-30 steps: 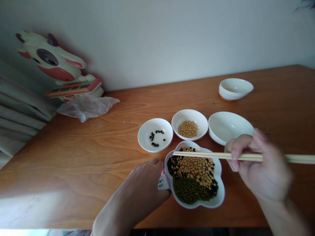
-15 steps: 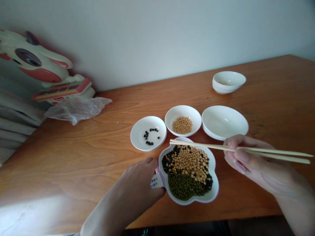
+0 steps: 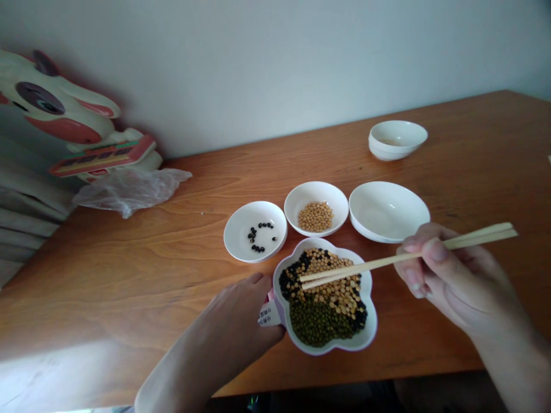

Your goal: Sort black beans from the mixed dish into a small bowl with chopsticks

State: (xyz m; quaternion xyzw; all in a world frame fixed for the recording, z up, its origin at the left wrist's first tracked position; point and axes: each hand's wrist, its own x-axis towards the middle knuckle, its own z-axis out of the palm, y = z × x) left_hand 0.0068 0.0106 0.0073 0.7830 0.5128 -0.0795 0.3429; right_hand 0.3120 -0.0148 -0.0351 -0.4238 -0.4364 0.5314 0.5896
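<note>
The left hand [image 3: 228, 321] holds on to a white dish shaped like a flower [image 3: 371, 327]. Its fingers [image 3: 258, 281] are closed on the dish's left edge, beside a small paper tag [image 3: 270, 314]. The dish sits close to the near edge of the wooden bench [image 3: 129, 275].

In the dish are yellow beans [image 3: 331, 275] at 12 o'clock, green beans [image 3: 316, 324] at 6 o'clock, and black beans [image 3: 289, 281] along the sides.

The right hand [image 3: 456, 281] is at 3 o'clock from the dish. Its fingers [image 3: 434, 249] are closed on a pair of wooden chopsticks [image 3: 370, 264]. The tips reach in over the yellow beans, but I cannot tell if they touch them.

Past the dish, a small white bowl [image 3: 235, 229] with a few black beans is at 11 o'clock. A white bowl [image 3: 316, 195] with yellow beans is at 12 o'clock, almost at the dish's rim. A wider white bowl [image 3: 387, 209] is at 1 o'clock, just above the right hand. One more white bowl [image 3: 398, 135] is far off near the back edge.

The bench runs wide open at 9 o'clock, out past the left hand. A plastic bag [image 3: 129, 192] and a toy animal [image 3: 64, 109] are at the far left corner.
</note>
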